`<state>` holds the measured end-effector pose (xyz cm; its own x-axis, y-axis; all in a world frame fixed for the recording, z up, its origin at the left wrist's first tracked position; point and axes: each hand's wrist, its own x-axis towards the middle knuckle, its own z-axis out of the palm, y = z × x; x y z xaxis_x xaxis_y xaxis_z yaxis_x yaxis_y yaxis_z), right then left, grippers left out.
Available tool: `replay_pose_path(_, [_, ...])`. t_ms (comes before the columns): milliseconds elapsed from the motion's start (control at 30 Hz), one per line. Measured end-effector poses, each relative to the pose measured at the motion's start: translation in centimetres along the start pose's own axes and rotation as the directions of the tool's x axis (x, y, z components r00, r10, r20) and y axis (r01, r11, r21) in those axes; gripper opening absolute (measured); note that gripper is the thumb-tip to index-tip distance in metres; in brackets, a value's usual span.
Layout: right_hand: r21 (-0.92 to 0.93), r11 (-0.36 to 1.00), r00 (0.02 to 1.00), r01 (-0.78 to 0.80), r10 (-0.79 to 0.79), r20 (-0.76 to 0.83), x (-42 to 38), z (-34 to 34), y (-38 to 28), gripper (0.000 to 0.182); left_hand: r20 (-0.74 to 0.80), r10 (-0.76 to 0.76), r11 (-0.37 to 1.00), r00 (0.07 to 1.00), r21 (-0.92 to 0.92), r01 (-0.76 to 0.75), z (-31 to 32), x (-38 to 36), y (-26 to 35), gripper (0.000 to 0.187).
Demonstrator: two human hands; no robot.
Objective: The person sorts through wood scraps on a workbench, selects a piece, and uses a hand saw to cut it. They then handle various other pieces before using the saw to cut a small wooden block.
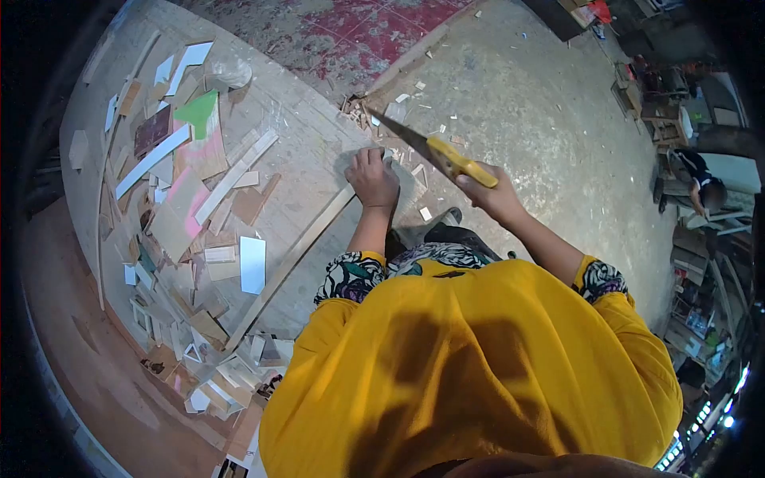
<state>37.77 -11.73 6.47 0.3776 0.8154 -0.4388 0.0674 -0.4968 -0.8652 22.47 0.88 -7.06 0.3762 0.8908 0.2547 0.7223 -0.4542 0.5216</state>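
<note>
A hand saw with a yellow handle (462, 162) is in my right hand (492, 194), whose fingers are wrapped round the rear of the handle. Its dark blade points up and to the left, above the floor beside the table corner. My left hand (372, 178) presses down at the table's edge, fingers bent over the upper end of a long wooden strip (295, 261). That strip runs down and left across the worktable (307, 143). The blade is apart from my left hand.
Many wood and board offcuts (179, 211) lie piled on the table's left side. Wood chips (425, 213) are scattered on the concrete floor (550, 151). Another person (701, 182) is at the far right, among stacked wood and clutter.
</note>
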Motion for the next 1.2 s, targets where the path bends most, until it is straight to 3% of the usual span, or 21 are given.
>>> replay_pose_path(133, [0.131, 0.988, 0.995, -0.081, 0.074, 0.061, -1.7, -0.9, -1.3, 0.024, -0.013, -0.010, 1.000, 1.000, 0.004, 0.010, 0.3, -0.1, -0.1, 0.020])
replay_pose_path(233, [0.122, 0.992, 0.996, 0.006, -0.017, 0.089, -2.1, 0.2, -1.4, 0.023, -0.017, -0.017, 1.000, 1.000, 0.024, 0.018, 0.4, 0.1, -0.1, 0.022])
replay_pose_path(367, [0.282, 0.954, 0.994, -0.098, 0.078, 0.082, 1.1, 3.5, 2.0, 0.029, -0.021, 0.028, 0.999, 0.999, 0.032, -0.027, 0.0, 0.0, 0.1, 0.027])
replay_pose_path(467, [0.365, 0.929, 0.995, -0.064, 0.029, 0.100, 2.9, 2.8, 3.6, 0.027, -0.015, 0.039, 0.999, 0.999, -0.002, -0.039, 0.3, 0.1, -0.3, 0.032])
replay_pose_path(567, [0.479, 0.877, 0.999, 0.041, -0.034, -0.022, 1.9, 1.5, 4.1, 0.026, 0.000, 0.062, 0.991, 0.998, 0.120, -0.062, -0.9, 0.4, 1.1, 0.031])
replay_pose_path(600, [0.384, 0.923, 0.999, 0.014, 0.003, -0.042, 1.0, 0.4, 4.2, 0.025, 0.003, 0.075, 0.989, 0.997, 0.124, -0.074, -1.0, 0.4, 1.1, 0.031])
replay_pose_path(800, [0.499, 0.866, 0.990, 0.035, 0.040, -0.139, -3.4, -2.8, 5.9, 0.027, 0.287, 0.115, 0.960, 0.951, 0.212, -0.181, -2.6, 3.5, 1.0, 0.031])
replay_pose_path(867, [0.484, 0.875, 0.986, 0.015, 0.069, -0.155, -4.5, -3.2, 6.7, 0.026, 0.423, 0.202, 0.869, 0.883, 0.338, -0.361, -2.2, 4.8, 1.0, 0.033])
replay_pose_path(1000, [0.569, 0.821, 0.978, 0.053, 0.072, -0.195, -6.4, -3.1, 7.7, 0.026, 0.515, 0.249, 0.781, 0.820, 0.393, -0.484, -1.8, 6.0, 2.1, 0.037])
replay_pose_path(1200, [0.585, 0.807, 0.955, 0.083, 0.104, -0.278, -7.9, -2.6, 9.2, 0.025, 0.637, 0.119, 0.734, 0.762, 0.460, -0.499, -1.4, 6.5, 3.1, 0.038])
